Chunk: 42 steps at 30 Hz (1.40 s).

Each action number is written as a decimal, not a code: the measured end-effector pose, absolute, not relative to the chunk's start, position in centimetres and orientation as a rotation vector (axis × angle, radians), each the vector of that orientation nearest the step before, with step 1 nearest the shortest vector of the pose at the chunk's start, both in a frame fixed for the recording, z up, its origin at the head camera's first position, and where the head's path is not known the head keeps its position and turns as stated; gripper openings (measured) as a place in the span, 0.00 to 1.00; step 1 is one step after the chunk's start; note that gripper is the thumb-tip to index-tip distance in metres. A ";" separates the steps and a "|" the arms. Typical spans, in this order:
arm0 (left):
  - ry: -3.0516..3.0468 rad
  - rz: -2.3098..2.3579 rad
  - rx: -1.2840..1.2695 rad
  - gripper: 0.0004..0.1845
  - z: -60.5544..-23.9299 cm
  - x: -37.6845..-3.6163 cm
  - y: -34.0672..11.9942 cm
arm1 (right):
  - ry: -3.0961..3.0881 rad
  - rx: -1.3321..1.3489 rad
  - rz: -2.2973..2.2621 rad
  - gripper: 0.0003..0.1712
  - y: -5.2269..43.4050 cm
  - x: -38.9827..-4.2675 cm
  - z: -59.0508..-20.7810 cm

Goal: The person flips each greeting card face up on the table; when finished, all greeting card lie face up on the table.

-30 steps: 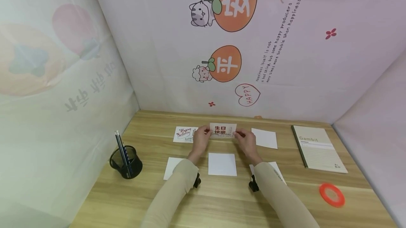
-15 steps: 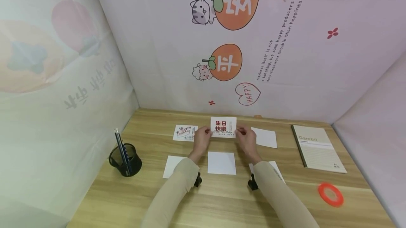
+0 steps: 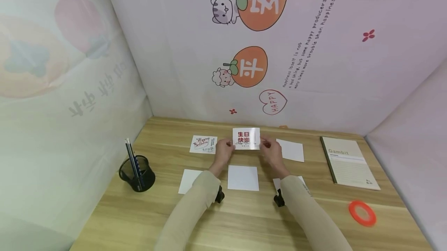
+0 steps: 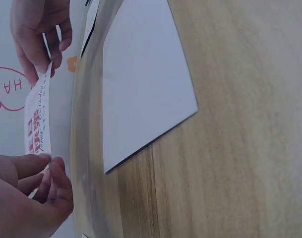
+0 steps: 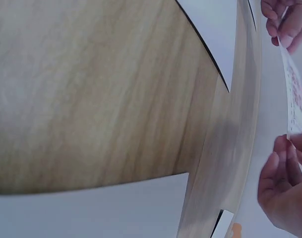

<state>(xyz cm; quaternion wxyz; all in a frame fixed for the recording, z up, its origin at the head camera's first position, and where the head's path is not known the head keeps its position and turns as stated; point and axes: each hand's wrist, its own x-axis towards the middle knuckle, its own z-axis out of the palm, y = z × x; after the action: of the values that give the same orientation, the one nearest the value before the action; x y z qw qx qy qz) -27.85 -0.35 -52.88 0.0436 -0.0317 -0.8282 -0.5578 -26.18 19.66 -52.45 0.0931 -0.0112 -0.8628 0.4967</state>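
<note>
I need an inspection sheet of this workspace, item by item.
Surface: wooden table.
Job's things: red-lettered card, lifted off the table, held by its two side edges.
Clutter: Happy Birthday card, blank white cards, pen holder, notebook, orange ring.
Hands: left hand pinches the card's left edge; right hand pinches its right edge.
Cables: nothing seen.
Surroundings: printed backdrop behind the table.

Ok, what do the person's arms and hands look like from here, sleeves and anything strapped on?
Both arms wear long, plain beige sleeves reaching the wrists, with no print or markings visible. The left hand and right hand are bare: no gloves, and no rings or watch that these views show. A small black device sits under the left wrist, and a matching one under the right wrist.
</note>
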 end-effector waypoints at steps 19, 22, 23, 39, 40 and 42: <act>-2.658 -1.819 0.113 0.20 -53.0 -27.8 0.2 | -2.716 -0.219 1.487 0.19 19.6 -26.5 -53.4; -2.764 -1.701 0.134 0.18 -53.2 -27.8 0.2 | -2.747 -0.245 1.464 0.19 19.5 -26.5 -53.7; -2.781 -1.701 0.140 0.18 -53.2 -27.7 0.2 | -2.758 -0.253 1.457 0.19 19.5 -26.5 -53.8; -2.854 -1.894 0.282 0.08 -52.9 -28.6 0.4 | -2.881 -0.248 1.393 0.23 19.1 -26.5 -53.4; -2.855 -1.895 0.278 0.10 -52.9 -28.6 0.4 | -2.881 -0.243 1.392 0.22 19.1 -26.5 -53.4; -2.861 -1.897 0.271 0.15 -52.8 -28.5 0.3 | -2.882 -0.235 1.383 0.22 19.1 -26.4 -53.5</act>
<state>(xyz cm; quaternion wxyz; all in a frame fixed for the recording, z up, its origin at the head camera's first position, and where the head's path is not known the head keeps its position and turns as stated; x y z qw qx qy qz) -28.53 0.34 -52.84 -0.1503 0.0779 -0.8214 -0.5447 -26.45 19.09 -53.46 -0.0319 -0.0734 -0.8987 0.4312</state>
